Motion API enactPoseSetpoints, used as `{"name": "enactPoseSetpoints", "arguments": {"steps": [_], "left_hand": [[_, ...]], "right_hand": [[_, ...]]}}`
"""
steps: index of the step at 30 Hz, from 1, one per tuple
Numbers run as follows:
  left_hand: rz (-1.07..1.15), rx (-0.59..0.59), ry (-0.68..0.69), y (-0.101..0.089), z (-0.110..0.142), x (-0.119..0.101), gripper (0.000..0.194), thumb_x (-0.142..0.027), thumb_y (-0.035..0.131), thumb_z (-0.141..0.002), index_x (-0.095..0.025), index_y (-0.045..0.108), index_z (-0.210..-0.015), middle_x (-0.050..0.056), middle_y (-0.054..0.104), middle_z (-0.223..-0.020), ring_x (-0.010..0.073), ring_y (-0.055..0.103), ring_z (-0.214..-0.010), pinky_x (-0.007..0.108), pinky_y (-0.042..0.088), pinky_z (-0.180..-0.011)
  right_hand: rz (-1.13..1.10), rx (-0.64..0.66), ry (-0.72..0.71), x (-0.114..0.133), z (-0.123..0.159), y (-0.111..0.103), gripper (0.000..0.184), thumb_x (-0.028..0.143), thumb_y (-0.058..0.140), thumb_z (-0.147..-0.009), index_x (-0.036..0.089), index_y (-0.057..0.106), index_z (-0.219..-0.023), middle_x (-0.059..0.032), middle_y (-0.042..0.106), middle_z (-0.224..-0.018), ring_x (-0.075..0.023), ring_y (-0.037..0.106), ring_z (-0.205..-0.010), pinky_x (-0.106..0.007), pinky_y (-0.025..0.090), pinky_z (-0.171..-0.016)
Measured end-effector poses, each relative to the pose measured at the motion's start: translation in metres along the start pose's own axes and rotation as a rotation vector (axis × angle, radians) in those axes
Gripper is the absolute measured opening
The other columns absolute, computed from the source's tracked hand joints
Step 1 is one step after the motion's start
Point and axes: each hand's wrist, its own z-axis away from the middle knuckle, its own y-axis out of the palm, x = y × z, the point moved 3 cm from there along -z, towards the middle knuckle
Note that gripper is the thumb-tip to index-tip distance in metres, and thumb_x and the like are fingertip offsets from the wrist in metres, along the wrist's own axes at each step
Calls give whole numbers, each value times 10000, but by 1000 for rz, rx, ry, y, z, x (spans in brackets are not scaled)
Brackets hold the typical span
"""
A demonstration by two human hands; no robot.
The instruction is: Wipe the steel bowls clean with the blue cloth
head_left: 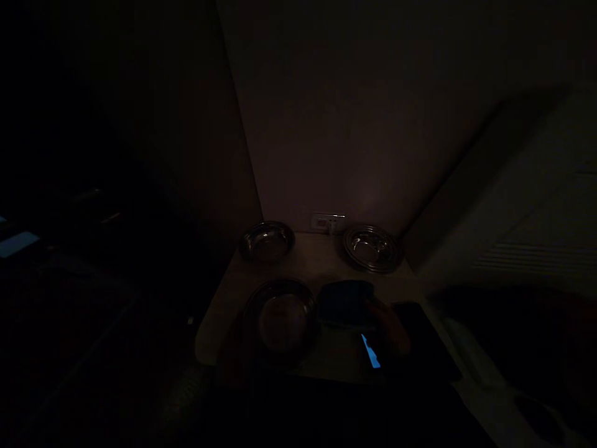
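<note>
Light very dim. Worktop [321, 264] carries a front bowl [282, 320] at near left, a stack of dishes [373, 247] back right, a back bowl [267, 241] back left. Dark cloth [345, 303] just right of the front bowl; right hand [390, 326] has its grip closed on the cloth's right side. Left hand [233, 354] faint by the bowl's near-left side, grip cannot be told. Judgement: steady the rim, keep the cloth flat and clear of the blue strip [370, 353]
</note>
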Motion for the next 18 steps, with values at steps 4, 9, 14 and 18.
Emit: {"name": "enactPoseSetpoints", "arguments": {"steps": [4, 9, 14, 18], "left_hand": [[-98, 7, 88, 8, 8, -8, 384, -366, 673, -767, -214, 638, -1118, 104, 516, -1338, 310, 404, -1293, 453, 338, -1059], [-257, 353, 386, 53, 18, -37, 615, -362, 740, -673, -275, 581, -1260, 84, 447, -1430, 311, 350, -1344, 487, 256, -1112], [-82, 289, 120, 61, 2, -42, 496, -335, 668, -726, -246, 622, -1212, 100, 592, -1276, 304, 505, -1215, 480, 362, -1046], [82, 139, -50, 44, -11, -25, 255, -274, 724, -640, -251, 738, -893, 88, 678, -1089, 334, 527, -1178, 455, 380, -1034]], "right_hand": [[-114, -25, 51, 4, -5, 10, 280, 404, 708, -630, 267, 731, -873, -87, 699, -1002, -324, 599, -1034, -441, 487, -890], [-228, 55, 107, 27, -12, 43, 369, 517, 529, -803, 237, 725, -944, -82, 721, -922, -286, 653, -935, -423, 527, -812], [-251, 59, 112, 50, -15, 44, 374, 559, 605, -751, 249, 733, -915, -52, 722, -905, -267, 644, -936, -380, 514, -823], [-298, 91, 174, 50, -18, 35, 403, 574, 655, -705, 211, 742, -856, -36, 712, -774, -231, 645, -767, -337, 513, -698]]}}
